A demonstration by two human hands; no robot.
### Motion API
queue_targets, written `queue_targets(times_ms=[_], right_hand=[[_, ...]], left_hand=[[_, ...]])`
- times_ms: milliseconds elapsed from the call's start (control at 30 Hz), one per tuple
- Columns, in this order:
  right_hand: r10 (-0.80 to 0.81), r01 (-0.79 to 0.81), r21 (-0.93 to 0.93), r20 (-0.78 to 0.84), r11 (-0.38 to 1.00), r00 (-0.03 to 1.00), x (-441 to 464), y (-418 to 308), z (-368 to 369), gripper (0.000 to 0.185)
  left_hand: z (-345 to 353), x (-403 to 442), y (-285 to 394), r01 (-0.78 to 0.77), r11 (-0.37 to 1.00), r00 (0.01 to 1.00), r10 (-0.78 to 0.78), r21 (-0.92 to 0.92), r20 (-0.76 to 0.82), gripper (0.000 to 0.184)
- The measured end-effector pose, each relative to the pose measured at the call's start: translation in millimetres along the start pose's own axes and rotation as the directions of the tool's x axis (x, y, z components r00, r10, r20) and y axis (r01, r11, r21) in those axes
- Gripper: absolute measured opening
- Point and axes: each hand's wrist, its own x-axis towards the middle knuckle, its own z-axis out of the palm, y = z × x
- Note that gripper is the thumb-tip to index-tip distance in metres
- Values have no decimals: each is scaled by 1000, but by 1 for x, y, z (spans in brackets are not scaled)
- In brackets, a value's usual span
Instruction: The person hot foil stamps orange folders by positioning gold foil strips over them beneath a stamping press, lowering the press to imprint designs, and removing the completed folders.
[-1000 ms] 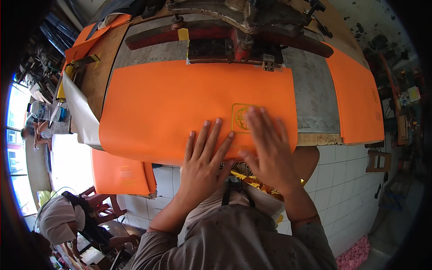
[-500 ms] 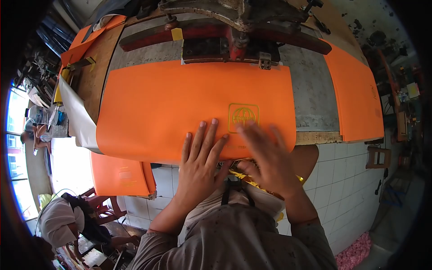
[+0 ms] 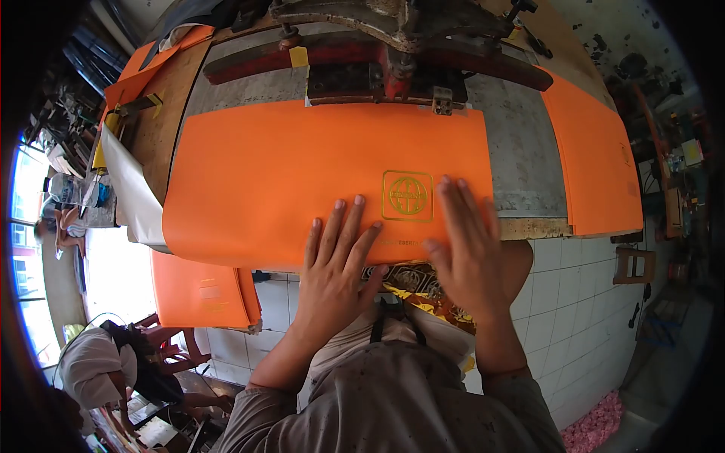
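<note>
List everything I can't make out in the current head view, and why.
Head view: lettering in the gold emblem on the orange sheet, too small.
Head view: small print below it, too faint; the right hand may cover its end.
Head view: whether all the right hand's fingers touch the sheet, blur.
Head view: top of the press, cut off by the upper edge.

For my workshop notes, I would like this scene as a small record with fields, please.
Left hand: open on the orange sheet, fingers spread
Right hand: open, right of the gold emblem; contact not clear
Emblem design: globe inside a rounded square
Beyond sheet: worn metal machine with a red crossbar
Right side: orange stack
Lower left: printed orange stack; another person
Floor: white tiles
</note>
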Motion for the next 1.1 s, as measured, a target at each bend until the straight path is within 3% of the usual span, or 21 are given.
queue_targets(times_ms=[133,233,333,433,533,633,667,733,833,900,1000,1067,1100], right_hand=[[-296,262,197,169,945,940,-10,-24,1,68],[-179,153,165,153,974,972,-5,-9,-4,65],[0,-6,-92,-68,996,998,-3,11,-9,55],[158,-184,-51,-330,982,931,-14,24,-21,42],[178,-161,80,-539,984,823,-36,43,-8,31],[319,-219,262,-448,940,835,-73,51,0,30],[479,-369,363,-282,856,831,-76,44,-4,29],[701,-656,460,95,599,707,-78,26,-17,28],[552,-462,582,26,670,834,-93,38,24,26],[504,-448,691,139,567,852,-88,30,20,29],[436,-381,840,199,385,878,-101,44,39,36],[398,-343,926,257,161,881,-102,39,30,40],[374,-343,930,274,132,886,-104,36,23,41]], left_hand=[[1,0,-1,-4,1000,1000,4,0,0,59],[1,-1,-1,-4,1000,1000,4,3,4,58],[0,-1,0,-4,1000,1000,4,0,9,58],[1,-2,-2,-10,1000,1000,10,-3,-5,59],[2,-1,-1,-18,1000,1000,17,-7,-22,62],[1,-1,-1,-20,1000,999,19,-13,-27,62],[1,-1,-1,-22,1000,999,22,-16,-30,62],[2,-2,-1,-24,999,999,24,-22,-38,61],[1,-1,-2,-37,996,996,31,-79,-82,57],[-3,-4,-5,-52,982,989,26,-182,-144,53],[-25,-23,-29,22,996,932,-51,-85,-360,46],[-32,-42,-59,190,978,776,-202,-85,-597,42],[-35,-57,-79,303,950,684,-275,-79,-676,37]])
